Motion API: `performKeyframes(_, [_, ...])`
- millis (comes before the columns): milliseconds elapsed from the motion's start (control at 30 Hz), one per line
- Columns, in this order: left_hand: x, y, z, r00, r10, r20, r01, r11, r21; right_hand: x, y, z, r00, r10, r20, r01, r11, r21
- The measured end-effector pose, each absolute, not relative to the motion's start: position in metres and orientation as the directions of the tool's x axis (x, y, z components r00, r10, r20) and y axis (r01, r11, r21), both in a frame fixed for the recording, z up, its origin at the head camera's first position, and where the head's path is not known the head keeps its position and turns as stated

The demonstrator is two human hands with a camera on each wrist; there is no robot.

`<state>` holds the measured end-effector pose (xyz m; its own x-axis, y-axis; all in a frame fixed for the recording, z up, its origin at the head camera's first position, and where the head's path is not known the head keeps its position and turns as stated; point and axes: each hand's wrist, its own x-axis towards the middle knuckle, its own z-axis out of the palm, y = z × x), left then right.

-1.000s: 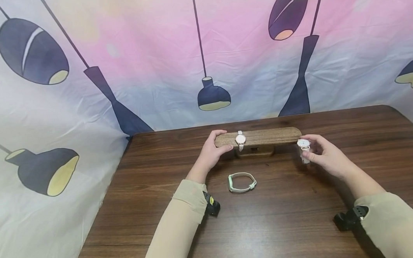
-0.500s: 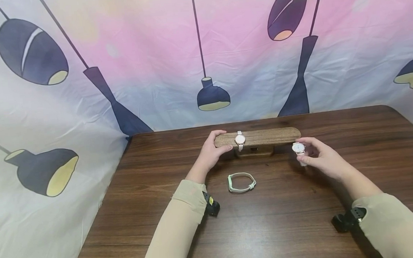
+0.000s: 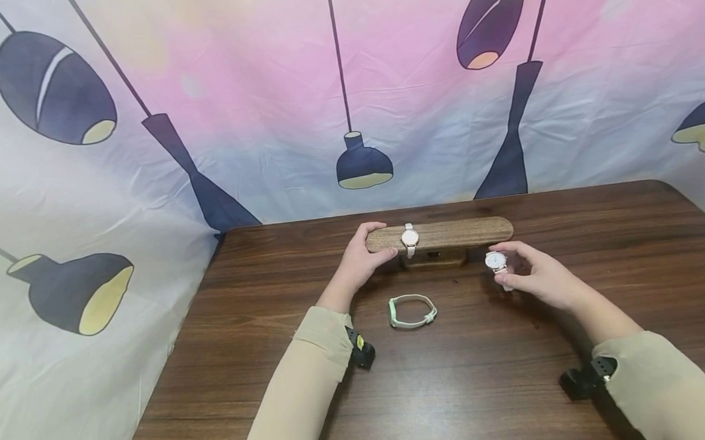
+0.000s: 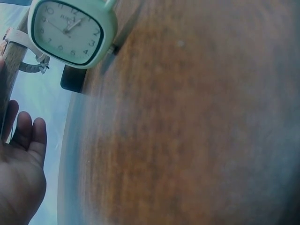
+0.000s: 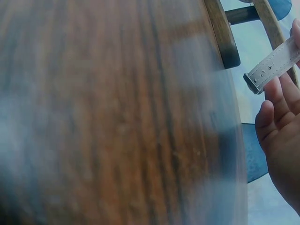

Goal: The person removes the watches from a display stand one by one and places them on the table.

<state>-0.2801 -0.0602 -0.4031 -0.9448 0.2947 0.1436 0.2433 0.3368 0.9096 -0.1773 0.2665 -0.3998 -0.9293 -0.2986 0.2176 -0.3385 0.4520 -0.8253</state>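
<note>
A wooden bar stand (image 3: 461, 232) sits at the back middle of the dark wooden table (image 3: 457, 387). A white-strapped watch (image 3: 410, 238) is wrapped round the bar. My left hand (image 3: 373, 245) grips the bar's left end. My right hand (image 3: 507, 268) pinches a second round-faced watch with a white strap (image 3: 496, 261), held below the bar's right end and clear of it. Its strap end (image 5: 274, 65) sticks out past my fingers (image 5: 276, 122) in the right wrist view. A pale green watch (image 3: 413, 311) lies on the table in front of the stand; its square face (image 4: 72, 30) fills the left wrist view's top corner.
A printed cloth backdrop (image 3: 346, 94) with dark lamp shapes hangs behind and to the left of the table. Black wrist camera mounts (image 3: 362, 352) sit on both beige sleeves. The table's left edge (image 3: 174, 362) runs beside the cloth.
My right hand has carried its watch left and a little toward me, away from the bar's right end. The left hand, the stand and the green watch have stayed put.
</note>
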Motion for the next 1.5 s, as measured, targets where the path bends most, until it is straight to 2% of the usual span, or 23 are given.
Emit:
performKeyframes(433, [-0.281,-0.060,-0.404,-0.946,0.290,0.145,0.243,0.338,0.909,-0.177,0.253,-0.400,-0.926,-0.342,0.158,-0.300,0.419,-0.857])
performKeyframes(800, [-0.282,-0.059,-0.406,-0.946,0.291,0.145,0.245,0.346,0.906,-0.178,0.246,-0.404,-0.935,-0.345,0.087,-0.262,0.504,-0.823])
performKeyframes(1500, [-0.279,-0.060,-0.402,-0.948,0.289,0.131,0.236,0.366,0.900,-0.174,0.235,-0.406,-0.926,-0.356,0.122,-0.318,0.566,-0.761])
